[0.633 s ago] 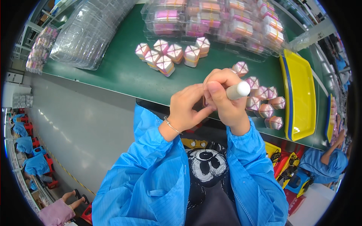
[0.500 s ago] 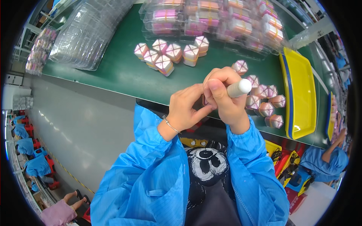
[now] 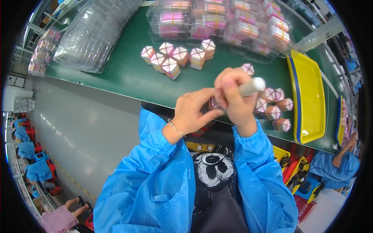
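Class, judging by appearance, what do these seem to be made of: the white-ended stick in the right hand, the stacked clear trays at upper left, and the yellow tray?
White-ended stick: perhaps smooth plastic; pale and even, but blurred.
Stacked clear trays: probably thin, glossy plastic; see-through, with bright highlights.
Yellow tray: likely moulded plastic, slightly shiny; solid colour, rounded corners.

The cylinder [image 3: 251,87] is white (the table [image 3: 124,75], green).

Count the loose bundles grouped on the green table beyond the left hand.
7 bundles: five clustered at left, two just right of them, one behind the other. Smaller ones behind could be hidden.
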`<action>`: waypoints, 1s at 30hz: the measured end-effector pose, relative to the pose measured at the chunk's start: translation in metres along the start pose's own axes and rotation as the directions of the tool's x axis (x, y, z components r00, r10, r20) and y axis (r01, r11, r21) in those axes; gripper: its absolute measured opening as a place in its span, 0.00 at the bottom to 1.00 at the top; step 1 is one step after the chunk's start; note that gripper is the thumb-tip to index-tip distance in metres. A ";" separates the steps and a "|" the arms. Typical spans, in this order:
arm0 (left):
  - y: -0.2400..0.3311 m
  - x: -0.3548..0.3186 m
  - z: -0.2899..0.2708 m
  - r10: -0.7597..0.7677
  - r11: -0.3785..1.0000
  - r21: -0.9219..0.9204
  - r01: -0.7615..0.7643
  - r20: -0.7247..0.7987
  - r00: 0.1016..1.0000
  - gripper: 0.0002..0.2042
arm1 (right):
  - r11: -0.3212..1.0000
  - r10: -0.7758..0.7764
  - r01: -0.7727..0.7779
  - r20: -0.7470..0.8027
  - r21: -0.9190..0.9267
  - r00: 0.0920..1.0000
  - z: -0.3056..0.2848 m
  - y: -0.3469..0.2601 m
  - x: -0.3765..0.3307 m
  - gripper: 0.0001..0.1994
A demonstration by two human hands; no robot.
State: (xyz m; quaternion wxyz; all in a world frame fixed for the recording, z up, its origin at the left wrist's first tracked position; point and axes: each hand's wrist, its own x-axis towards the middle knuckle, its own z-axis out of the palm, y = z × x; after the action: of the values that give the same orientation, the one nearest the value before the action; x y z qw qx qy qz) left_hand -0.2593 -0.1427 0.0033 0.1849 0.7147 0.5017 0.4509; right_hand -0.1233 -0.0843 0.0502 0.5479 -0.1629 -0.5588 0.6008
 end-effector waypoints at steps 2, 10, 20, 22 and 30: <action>0.001 -0.001 0.000 0.002 1.000 0.008 -0.002 0.022 1.000 0.27 | 0.985 -0.124 0.138 -0.129 0.105 0.984 -0.008 -0.003 0.003 0.08; -0.017 -0.003 -0.005 -0.204 0.825 -0.448 0.343 0.330 0.922 0.34 | 0.927 0.268 -0.323 -0.266 -0.190 0.926 -0.043 -0.067 -0.001 0.07; -0.029 -0.003 -0.015 -0.116 0.585 -0.680 0.442 0.469 0.875 0.46 | 0.569 0.413 -0.307 -0.057 -0.763 0.909 -0.004 -0.041 -0.001 0.16; -0.031 -0.004 -0.014 -0.108 0.587 -0.699 0.409 0.432 0.895 0.41 | 0.485 0.481 -0.292 -0.028 -0.825 0.876 -0.004 -0.043 0.002 0.16; -0.019 0.016 -0.009 -0.112 0.987 -0.142 0.071 -0.304 0.946 0.22 | 0.606 0.350 -0.235 -0.010 -0.760 0.937 -0.029 -0.052 -0.008 0.14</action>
State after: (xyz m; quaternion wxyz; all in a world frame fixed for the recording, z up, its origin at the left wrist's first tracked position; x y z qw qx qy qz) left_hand -0.2761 -0.1221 0.0013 0.1704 0.5973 0.5267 0.5803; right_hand -0.0719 -0.0883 0.0816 0.2847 -0.4209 -0.7588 0.4074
